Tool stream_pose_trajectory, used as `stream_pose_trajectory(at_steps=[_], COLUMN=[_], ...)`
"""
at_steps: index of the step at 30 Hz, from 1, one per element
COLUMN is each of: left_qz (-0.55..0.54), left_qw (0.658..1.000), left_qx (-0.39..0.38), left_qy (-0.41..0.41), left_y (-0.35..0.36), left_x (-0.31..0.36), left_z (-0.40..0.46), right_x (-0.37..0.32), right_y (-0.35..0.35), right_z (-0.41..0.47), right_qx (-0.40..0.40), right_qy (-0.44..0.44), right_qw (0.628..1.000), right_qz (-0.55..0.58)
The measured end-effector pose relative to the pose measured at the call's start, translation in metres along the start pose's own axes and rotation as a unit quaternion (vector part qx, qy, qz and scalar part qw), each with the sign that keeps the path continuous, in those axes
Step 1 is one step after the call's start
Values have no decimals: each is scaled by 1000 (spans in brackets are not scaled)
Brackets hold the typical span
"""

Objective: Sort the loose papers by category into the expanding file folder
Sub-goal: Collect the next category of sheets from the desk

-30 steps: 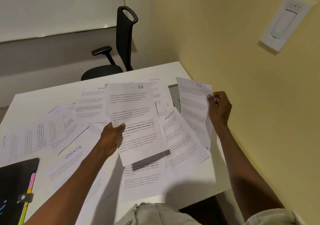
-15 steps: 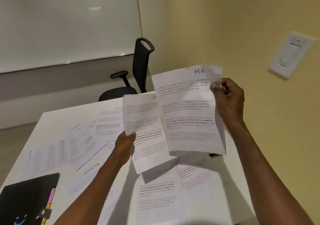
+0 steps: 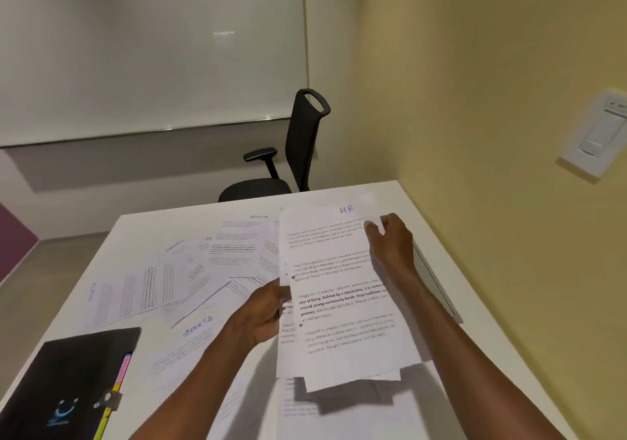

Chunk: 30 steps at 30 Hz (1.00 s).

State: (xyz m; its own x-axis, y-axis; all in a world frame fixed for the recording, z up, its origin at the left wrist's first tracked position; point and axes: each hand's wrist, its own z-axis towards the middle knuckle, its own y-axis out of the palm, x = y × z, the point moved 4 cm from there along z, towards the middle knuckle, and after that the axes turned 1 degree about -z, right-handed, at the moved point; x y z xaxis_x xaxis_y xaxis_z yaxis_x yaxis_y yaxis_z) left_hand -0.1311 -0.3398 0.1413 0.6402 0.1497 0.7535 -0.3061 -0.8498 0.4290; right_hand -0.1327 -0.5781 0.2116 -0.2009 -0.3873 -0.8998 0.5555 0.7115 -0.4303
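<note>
Both hands hold a small stack of printed sheets marked "HR" [image 3: 339, 290] above the white table [image 3: 475, 304]. My left hand [image 3: 263, 314] grips the stack's left edge near the middle. My right hand [image 3: 390, 243] pinches its upper right corner. Loose papers [image 3: 190, 270] lie scattered over the table's left and middle, one marked "SPORTS" [image 3: 198, 326]. The black expanding file folder [image 3: 68, 382] lies shut at the near left corner, with coloured tabs along its right edge.
A black office chair [image 3: 291, 154] stands behind the table's far edge. The yellow wall [image 3: 492, 100] runs along the table's right side, with a white switch plate [image 3: 600, 134]. A whiteboard [image 3: 152, 49] covers the far wall.
The two HR sheets, held apart before, have come together into one stack. My right hand brought its sheet leftward and down over the one in my left hand.
</note>
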Motion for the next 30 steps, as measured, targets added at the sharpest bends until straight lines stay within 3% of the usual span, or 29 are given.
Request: stream_pose_trajectory(at_steps=[3,5,8,13,16,20,25,30], left_qz=[-37,-60,-115,43,94,97,150,157], left_qw=[999,998,992,985,957,935,912,907], left_qx=[10,23,38,118,209,264,283,305], left_qy=[-21,-29,-26,117,178,217,257,243], left_y=[-6,-8,-7,-15,-36,-59,-82,-119], left_x=[-12,-19,-27,-31,-27,-14,1,7], left_z=[-3,-6,-11,-9,-8,-20,-40,-50], right_x=[12,21,31,37,35,53,46,33], right_y=[9,12,18,38,51,80,112,145], right_z=[-8,-11,-20,-42,-50,-60,-74,-89], right_qx=[-37,-59,-35,2,-84,-207,-188,-185], right_qy=[53,94,87,46,30,75,43,23], right_qw=[996,992,996,997,988,964,973,974], right_qz=[63,59,13,57,128,147,128,130])
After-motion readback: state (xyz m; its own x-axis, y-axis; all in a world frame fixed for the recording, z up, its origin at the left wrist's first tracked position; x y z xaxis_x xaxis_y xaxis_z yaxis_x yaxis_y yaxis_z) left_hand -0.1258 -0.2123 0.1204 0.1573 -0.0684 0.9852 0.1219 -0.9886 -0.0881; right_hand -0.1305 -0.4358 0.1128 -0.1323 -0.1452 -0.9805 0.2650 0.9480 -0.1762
